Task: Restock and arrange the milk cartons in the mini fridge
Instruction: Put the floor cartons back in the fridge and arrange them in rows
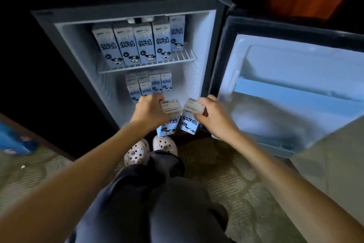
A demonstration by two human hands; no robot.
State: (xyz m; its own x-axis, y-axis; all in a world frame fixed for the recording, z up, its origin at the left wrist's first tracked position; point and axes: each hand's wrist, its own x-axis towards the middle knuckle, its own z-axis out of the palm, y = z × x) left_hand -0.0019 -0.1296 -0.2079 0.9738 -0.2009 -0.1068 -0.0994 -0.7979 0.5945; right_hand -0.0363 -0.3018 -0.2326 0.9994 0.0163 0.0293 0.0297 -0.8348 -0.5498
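The mini fridge (65, 49) stands open in front of me. Several blue and white milk cartons (141, 45) stand in a row on its upper wire shelf (185, 59). More cartons (153, 83) stand in the back of the lower compartment. My left hand (149, 112) grips the top of one carton (167, 124) at the fridge's front edge. My right hand (214, 114) grips the top of a second carton (189, 122) right beside it. Both cartons are upright and side by side.
The fridge door (291, 89) is swung open to the right, its shelves bare. My legs and two pale clogs (151, 150) are just below the cartons on a patterned carpet. A blue box (13, 140) lies at the far left. A pale panel (334, 164) stands at the right.
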